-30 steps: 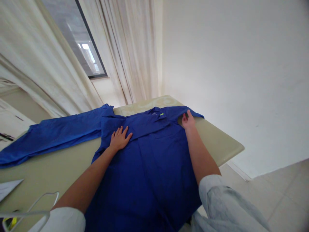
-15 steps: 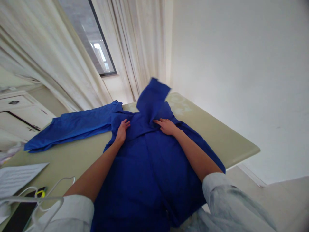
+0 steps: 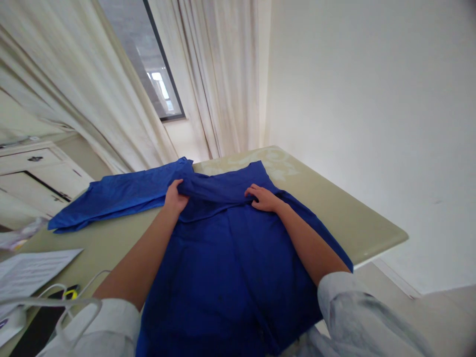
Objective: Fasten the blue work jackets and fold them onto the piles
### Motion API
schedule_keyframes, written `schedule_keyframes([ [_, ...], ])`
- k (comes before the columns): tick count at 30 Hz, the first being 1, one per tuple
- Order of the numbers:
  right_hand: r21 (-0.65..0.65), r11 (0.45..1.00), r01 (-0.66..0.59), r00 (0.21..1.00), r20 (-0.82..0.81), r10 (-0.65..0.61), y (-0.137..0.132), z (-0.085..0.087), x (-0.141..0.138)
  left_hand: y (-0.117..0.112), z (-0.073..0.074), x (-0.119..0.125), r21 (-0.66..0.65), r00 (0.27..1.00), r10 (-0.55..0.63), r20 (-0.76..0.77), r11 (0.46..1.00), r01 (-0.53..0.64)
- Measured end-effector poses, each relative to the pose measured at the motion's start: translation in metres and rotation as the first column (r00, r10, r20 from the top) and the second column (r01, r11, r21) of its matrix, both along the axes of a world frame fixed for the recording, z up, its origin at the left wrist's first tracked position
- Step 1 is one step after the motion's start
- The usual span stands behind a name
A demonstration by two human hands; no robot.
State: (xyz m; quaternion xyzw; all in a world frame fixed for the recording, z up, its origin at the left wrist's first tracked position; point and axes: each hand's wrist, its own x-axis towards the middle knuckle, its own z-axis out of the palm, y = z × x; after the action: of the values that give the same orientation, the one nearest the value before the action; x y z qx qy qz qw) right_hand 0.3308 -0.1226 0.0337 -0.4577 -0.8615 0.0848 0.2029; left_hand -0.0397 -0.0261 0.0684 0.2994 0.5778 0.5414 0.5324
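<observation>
A blue long-sleeved shirt point(image 3: 226, 267) lies face up on a pale olive tabletop point(image 3: 342, 223), its top end turned down into a thick fold point(image 3: 219, 192) that runs across the body. The left hand point(image 3: 175, 197) sits at the left end of that fold, its grip closed with the fingers curled over the doubled cloth. The right hand point(image 3: 263, 198) lies on the right part of the fold, fingers spread and tips at the fold's edge; whether its grip has pinched any cloth, I cannot tell. Both forearms reach over the shirt from the bottom of the view, with a white rolled cuff point(image 3: 115, 329) and a grey rolled cuff point(image 3: 353, 317) near its lower edge.

One sleeve point(image 3: 119, 201) stretches out flat to the left of the shirt, on the tabletop. Farther left of the shirt lie printed papers point(image 3: 35, 270), and nearer the camera a white wire hanger point(image 3: 63, 302) overlaps a dark phone point(image 3: 50, 322) with a small yellow item on it. Beyond the shirt hang cream curtains point(image 3: 211, 74) beside a dark-framed window point(image 3: 159, 64); a white cabinet point(image 3: 33, 173) stands to its far left, and a white wall point(image 3: 372, 124) rises to its right.
</observation>
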Motion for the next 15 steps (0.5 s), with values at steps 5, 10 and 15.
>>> schedule_keyframes([
  [5,0.056,0.917,0.395,0.918,-0.061,-0.392,0.003,-0.003,0.021,-0.011,-0.019,-0.032,-0.132,0.982,0.086,-0.169,0.985,-0.110],
  [10,-0.027,0.762,0.646,0.754,0.174,-0.633,0.005,-0.009,0.034,-0.015,-0.031,-0.044,-0.030,0.933,0.095,-0.347,0.993,-0.112],
  [15,0.013,0.780,0.626,0.766,0.181,-0.617,0.002,-0.011,0.023,-0.006,-0.031,-0.048,0.099,0.792,0.116,-0.599,0.993,-0.070],
])
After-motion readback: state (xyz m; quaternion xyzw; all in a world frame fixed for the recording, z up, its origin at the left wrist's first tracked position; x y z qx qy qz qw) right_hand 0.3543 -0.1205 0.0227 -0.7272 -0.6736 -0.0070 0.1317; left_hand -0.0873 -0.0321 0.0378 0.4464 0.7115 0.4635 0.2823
